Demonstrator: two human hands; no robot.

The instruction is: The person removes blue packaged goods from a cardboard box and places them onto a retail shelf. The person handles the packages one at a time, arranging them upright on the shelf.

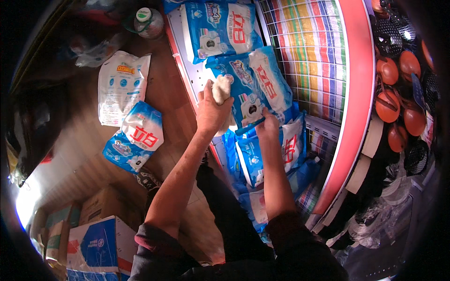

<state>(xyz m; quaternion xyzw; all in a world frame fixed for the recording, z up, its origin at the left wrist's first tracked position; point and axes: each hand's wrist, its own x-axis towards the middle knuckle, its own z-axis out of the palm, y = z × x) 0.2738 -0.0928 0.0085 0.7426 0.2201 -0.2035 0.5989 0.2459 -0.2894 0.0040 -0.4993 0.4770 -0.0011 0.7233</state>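
My left hand [213, 110] grips a bunched whitish cloth [221, 90] against the left side of a blue and white bag of laundry powder [242, 79]. At that bag's lower right corner, my right hand [269, 124] pinches its edge. The bag lies tilted on a white metal shelf [191, 75], over or against its neighbours. A similar bag [219, 30] lies above it, and another [251, 165] below, partly behind my right forearm.
Two more powder bags [123, 89] [140, 135] rest on the wooden floor to the left. Cardboard boxes [93, 242] stand at lower left, a capped clear bottle [149, 23] at the top. A wire grid [299, 52] backs the shelf; orange items [387, 105] hang at right.
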